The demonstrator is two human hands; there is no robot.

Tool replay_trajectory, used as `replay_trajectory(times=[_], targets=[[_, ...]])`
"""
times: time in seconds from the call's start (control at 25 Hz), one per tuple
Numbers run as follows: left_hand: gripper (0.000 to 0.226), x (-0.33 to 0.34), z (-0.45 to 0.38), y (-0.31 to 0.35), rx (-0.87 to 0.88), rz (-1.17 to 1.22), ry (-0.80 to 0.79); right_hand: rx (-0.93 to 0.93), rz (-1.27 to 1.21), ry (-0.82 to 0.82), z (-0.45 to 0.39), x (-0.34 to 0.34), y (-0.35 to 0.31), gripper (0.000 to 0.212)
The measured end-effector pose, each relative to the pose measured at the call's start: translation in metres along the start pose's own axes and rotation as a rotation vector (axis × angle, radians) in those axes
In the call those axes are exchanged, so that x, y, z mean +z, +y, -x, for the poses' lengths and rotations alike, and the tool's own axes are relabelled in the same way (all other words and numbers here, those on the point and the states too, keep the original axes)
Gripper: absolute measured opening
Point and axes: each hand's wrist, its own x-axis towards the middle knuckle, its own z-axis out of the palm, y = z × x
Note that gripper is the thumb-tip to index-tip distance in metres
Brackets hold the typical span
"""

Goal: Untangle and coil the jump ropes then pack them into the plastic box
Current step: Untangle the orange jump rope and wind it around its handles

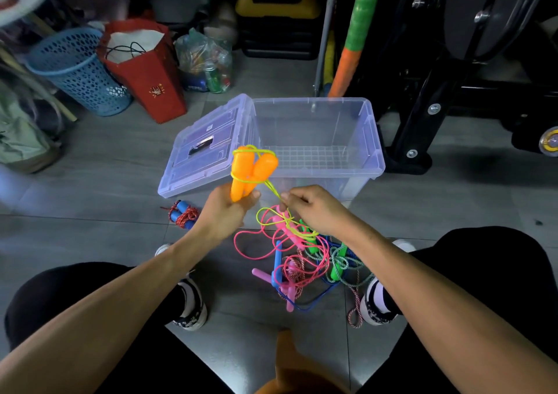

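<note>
Over grey floor tiles (pixel 105 182), left fingers (pixel 247 199) clasp orange handles (pixel 252 170); right fingers (pixel 291 202) pinch yellow rope (pixel 273 190).

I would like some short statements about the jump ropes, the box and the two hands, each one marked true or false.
1. The left hand holds two orange handles. True.
2. The plastic box already contains coiled ropes. False: only its grid bottom shows, with no rope inside.
3. The right hand pinches the yellow cord. True.
4. The lid is closed on the box. False: it is off and leans against the box's left side.
5. A rope with blue handles lies bundled on the floor, apart from the tangled pile. True.
</note>
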Motion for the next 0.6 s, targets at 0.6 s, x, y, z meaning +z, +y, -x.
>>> replay_trajectory(times=[0.6], targets=[[0.025,0.012,-0.004,0.011,0.431,-1.278,-0.524,-0.204,0.491,-0.105,0.001,-0.064,-0.027,0.014]])
